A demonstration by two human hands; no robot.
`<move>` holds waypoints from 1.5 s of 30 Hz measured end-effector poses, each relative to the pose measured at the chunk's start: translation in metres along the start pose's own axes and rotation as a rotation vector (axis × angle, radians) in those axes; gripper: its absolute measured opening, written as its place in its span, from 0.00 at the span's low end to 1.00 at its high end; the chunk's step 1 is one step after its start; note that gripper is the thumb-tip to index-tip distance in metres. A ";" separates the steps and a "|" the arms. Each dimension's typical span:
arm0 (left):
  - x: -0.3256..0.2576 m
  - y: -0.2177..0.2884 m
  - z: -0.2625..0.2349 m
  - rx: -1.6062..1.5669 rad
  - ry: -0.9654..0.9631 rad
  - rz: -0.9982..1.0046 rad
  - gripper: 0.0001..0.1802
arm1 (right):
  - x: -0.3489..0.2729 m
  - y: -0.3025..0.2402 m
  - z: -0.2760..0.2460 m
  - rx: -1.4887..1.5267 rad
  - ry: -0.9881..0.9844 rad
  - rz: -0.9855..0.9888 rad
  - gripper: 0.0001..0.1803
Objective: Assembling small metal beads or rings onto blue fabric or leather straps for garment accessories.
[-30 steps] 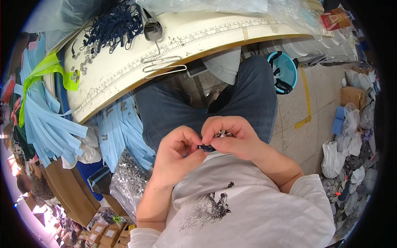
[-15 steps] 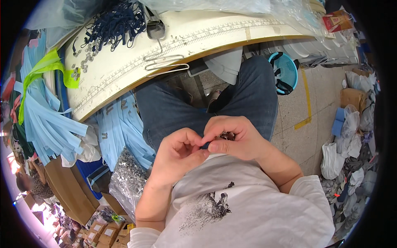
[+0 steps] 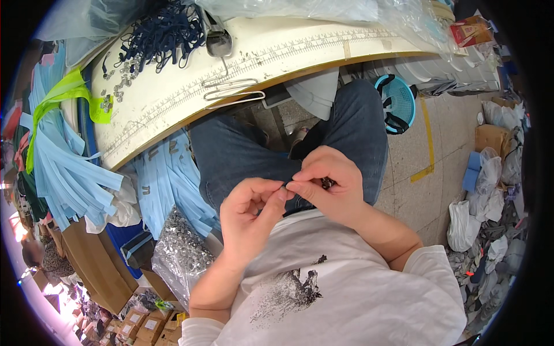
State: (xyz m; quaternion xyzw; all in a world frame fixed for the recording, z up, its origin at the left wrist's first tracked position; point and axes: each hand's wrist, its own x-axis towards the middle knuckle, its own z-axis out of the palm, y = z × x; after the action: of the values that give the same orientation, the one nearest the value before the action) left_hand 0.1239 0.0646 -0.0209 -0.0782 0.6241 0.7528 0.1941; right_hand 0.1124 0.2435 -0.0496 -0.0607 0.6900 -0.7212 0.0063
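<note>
Above my lap, my left hand point(image 3: 249, 209) and my right hand point(image 3: 334, 187) meet fingertip to fingertip. Both pinch a small dark blue piece point(image 3: 284, 187), mostly hidden by the fingers, so its kind is unclear. Several small shiny dark metal pieces point(image 3: 328, 183) sit in the curled fingers of my right hand. On the table point(image 3: 300, 37) lies a heap of dark navy cord loops point(image 3: 164, 37), with small silver metal pieces point(image 3: 122, 83) scattered beside it. A clear plastic bag point(image 3: 182, 248) full of small metal pieces stands left of my left forearm.
Light blue zipper-like strips point(image 3: 69, 167) hang at the left, with more blue strips point(image 3: 173, 179) below the table edge. A bent wire rack point(image 3: 234, 92) juts over that edge. A turquoise basket point(image 3: 398, 104) stands on the floor right of my knee. Cardboard boxes point(image 3: 95, 265) fill the lower left.
My hands have drawn slightly apart, leaving only the fingertips meeting at the small dark piece. The right hand has risen a little and its fingers have straightened.
</note>
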 end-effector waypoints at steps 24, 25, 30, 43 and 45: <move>0.012 -0.003 -0.005 0.603 0.060 0.615 0.16 | 0.002 -0.003 -0.006 0.618 -0.099 0.493 0.04; 0.010 -0.006 -0.006 0.434 0.044 0.507 0.15 | 0.002 -0.004 -0.006 0.711 -0.063 0.517 0.04; 0.009 -0.016 -0.006 -0.143 -0.024 0.349 0.13 | 0.006 -0.004 -0.005 0.881 0.049 0.557 0.05; 0.015 -0.016 -0.007 -0.218 -0.023 0.283 0.12 | 0.014 -0.032 -0.003 0.609 -0.022 0.434 0.06; 0.016 -0.015 -0.009 -0.242 -0.024 0.292 0.11 | 0.017 -0.035 -0.002 0.509 -0.044 0.382 0.05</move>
State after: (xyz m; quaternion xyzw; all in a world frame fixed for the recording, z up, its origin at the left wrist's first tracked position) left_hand 0.1143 0.0613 -0.0420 -0.0007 0.5315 0.8433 0.0796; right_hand 0.0984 0.2453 -0.0131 0.0580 0.4859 -0.8551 0.1715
